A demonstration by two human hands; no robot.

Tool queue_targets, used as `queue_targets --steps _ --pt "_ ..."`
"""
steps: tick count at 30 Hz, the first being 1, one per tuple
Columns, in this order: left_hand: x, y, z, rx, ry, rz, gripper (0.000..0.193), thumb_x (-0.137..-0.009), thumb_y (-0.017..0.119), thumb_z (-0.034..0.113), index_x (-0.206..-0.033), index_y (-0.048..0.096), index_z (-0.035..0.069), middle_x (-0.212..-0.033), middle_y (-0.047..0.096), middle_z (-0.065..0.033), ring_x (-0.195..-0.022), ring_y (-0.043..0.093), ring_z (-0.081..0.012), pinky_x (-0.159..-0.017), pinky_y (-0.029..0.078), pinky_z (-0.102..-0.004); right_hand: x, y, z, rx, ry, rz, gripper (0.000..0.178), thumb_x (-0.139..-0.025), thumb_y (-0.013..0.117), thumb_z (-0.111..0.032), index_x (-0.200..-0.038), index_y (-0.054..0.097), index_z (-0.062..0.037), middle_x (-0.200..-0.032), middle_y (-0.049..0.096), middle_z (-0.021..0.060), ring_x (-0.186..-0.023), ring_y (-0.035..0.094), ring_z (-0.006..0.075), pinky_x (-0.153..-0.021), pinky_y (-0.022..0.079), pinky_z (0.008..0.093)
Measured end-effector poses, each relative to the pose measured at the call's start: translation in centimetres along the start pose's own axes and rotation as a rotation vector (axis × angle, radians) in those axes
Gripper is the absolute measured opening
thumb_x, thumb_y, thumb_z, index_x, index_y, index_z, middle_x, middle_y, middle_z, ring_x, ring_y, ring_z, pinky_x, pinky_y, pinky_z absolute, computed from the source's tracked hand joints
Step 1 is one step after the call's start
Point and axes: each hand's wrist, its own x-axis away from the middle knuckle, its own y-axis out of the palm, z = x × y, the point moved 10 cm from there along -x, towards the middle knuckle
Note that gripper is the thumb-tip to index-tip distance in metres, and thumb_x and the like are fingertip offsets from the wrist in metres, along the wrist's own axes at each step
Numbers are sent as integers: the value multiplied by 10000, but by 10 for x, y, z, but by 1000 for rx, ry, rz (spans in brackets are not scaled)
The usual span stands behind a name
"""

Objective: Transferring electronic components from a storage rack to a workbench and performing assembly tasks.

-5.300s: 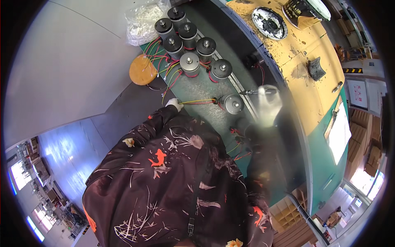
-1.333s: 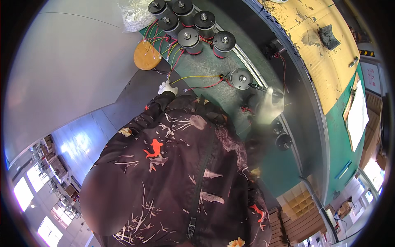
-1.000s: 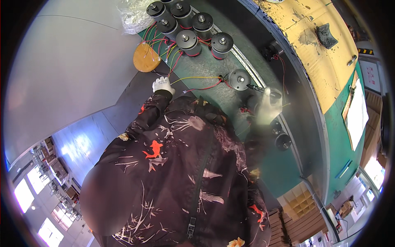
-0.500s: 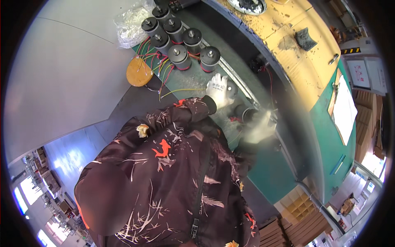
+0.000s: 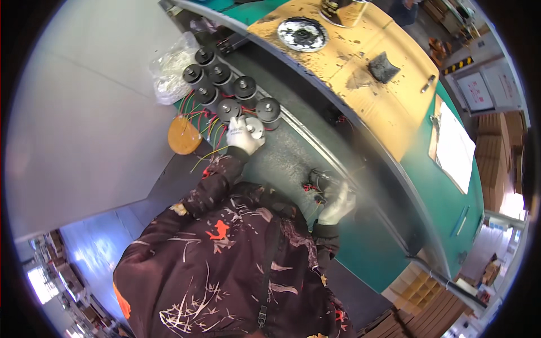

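My left hand [image 5: 243, 138], in a white glove, closes on an upright electric motor [image 5: 255, 128] with a pale round top. It sits right beside a group of dark upright motors [image 5: 245, 87] with shafts pointing up and red, green and yellow wires [image 5: 209, 127] hanging at their near side. Farther right along the bench, another dark motor [image 5: 321, 179] lies on its side with red-marked leads. My right hand [image 5: 338, 205], also white-gloved, is at that motor's right end with its fingers bent around the end; part of the grip is hidden.
A metal rail [image 5: 315, 141] runs along the bench behind the motors. Beyond it stands a raised shelf with stained yellow board [image 5: 344, 73], a paint-smeared disc [image 5: 302, 34] and a clipboard [image 5: 455, 149]. At left are a plastic bag [image 5: 172, 70] and a round orange pad [image 5: 184, 136].
My left hand has carried the pale-topped motor leftward, up against the group. My right hand has shifted slightly toward me beside the lying motor. The whole view has shifted.
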Motion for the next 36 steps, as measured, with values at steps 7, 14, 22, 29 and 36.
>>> queue_targets --steps 7,14,22,29,36 --pt "82 101 -51 259 -264 -471 600 -685 793 292 -1107 537 -48 -1087 583 -232 -1084 542 -385 -913 469 -447 8 -4 -7 -125 -3 40 273 -961 594 -271 -946 535 -4 -675 589 59 -525 545 115 -468 401 222" --pt "2 203 212 239 652 -279 541 -737 677 251 -1185 553 -24 -1258 536 -261 -1160 518 -398 -962 439 -482 37 -44 -8 -210 31 288 232 -956 581 -208 -957 578 23 -644 586 59 -512 531 96 -472 374 207" --pt "-25 300 250 -282 939 -269 351 -803 595 253 -1090 667 66 -1100 690 -115 -1041 647 -296 -911 490 -435 69 -84 -6 -139 -12 496 270 -959 552 -236 -973 580 33 -631 588 74 -498 543 121 -478 402 214" --pt "-13 245 213 4 789 -399 175 -725 680 231 -821 711 88 -847 695 -149 -841 660 -346 -749 535 -448 66 -72 -5 -136 6 421 250 -960 533 -210 -986 576 35 -631 585 79 -493 533 123 -479 400 214" --pt "32 175 92 174 328 -278 722 -739 731 328 -1334 429 52 -1185 527 -229 -1065 561 -407 -875 480 -491 55 -38 20 -227 193 303 251 -945 573 -253 -937 587 -2 -628 571 62 -508 549 144 -481 411 243"
